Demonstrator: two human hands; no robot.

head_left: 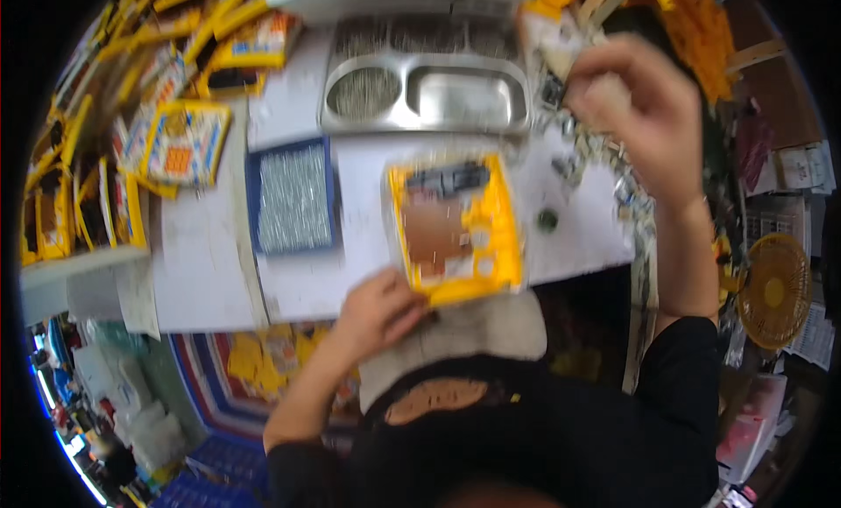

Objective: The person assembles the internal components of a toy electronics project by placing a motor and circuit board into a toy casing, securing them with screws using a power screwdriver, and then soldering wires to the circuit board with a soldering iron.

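A yellow plastic tray (500,215) lies on the white table in front of me, with dark grey pieces along its top and a brown area in its middle. Clear film seems to edge it. My left hand (378,313) has its fingers curled at the tray's lower left corner, gripping the edge. Raised at the right, my right hand (644,114) is smeared by motion, its fingers bent. It hovers near a strip of small loose metallic-looking parts (574,158); whether anything is in it cannot be made out.
A blue tray of thin silvery strips (293,197) sits left of centre. Behind is a metal tray with compartments (420,123). Yellow packages (188,144) crowd the left. A small dark green round thing (547,219) lies right of the yellow tray. A yellow fan (774,291) stands far right.
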